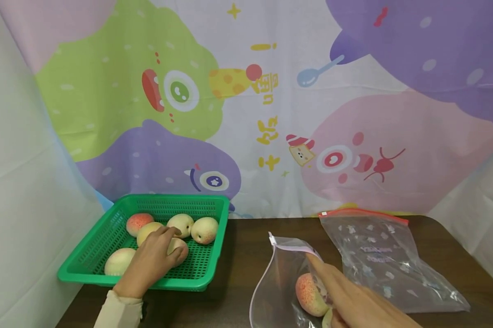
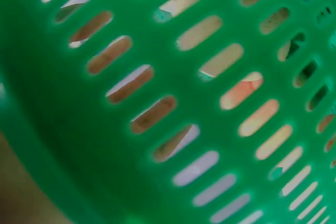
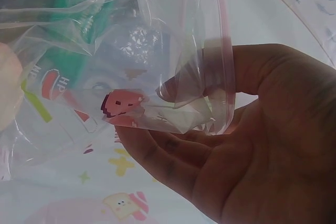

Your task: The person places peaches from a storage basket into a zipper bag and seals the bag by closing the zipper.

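My left hand reaches into a green plastic basket and curls its fingers round a peach. Several other peaches lie in the basket, among them a redder one at the back and a pale one near the front. In the left wrist view the slotted basket wall hides that hand. My right hand holds a clear zip bag by its mouth, thumb on one side of the film and fingers on the other. A red-yellow peach is inside that bag, with part of another below it.
A second clear zip bag with a red zip strip lies flat on the dark wooden table, at the right. Behind the table hangs a cartoon-printed cloth. White cloth borders the left side.
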A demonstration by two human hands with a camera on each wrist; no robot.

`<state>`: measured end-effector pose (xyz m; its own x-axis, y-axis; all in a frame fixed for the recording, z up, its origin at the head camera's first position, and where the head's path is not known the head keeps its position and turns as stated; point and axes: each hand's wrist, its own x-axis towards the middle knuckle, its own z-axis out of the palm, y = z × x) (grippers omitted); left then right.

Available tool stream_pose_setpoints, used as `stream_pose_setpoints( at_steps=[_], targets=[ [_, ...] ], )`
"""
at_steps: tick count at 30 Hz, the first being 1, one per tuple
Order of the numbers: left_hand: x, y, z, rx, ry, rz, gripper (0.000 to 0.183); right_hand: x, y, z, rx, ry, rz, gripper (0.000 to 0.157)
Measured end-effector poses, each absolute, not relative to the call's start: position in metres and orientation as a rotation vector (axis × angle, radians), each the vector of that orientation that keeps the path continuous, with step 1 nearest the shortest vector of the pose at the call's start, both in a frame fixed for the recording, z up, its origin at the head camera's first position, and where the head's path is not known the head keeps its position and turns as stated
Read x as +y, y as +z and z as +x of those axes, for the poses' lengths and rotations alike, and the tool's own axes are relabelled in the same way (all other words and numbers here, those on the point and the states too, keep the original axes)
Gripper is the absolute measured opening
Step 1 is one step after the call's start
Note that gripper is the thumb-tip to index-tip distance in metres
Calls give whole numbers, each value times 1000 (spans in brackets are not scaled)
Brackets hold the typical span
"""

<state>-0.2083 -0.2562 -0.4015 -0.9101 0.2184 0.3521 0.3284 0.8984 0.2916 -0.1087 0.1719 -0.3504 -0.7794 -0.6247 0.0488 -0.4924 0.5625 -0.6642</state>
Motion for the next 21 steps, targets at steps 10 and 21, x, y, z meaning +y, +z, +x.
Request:
stream_pose_setpoints(
  at_steps=[10,21],
  targets=[
    [-265,-409,-210,-2801,-502,-390,26,173,-350,-110,2617,-995,-933,90],
    [-267,-417,-212,-2918,-473,-332,39,174,-349,-110,2639,-978,-926,90]
  ],
)
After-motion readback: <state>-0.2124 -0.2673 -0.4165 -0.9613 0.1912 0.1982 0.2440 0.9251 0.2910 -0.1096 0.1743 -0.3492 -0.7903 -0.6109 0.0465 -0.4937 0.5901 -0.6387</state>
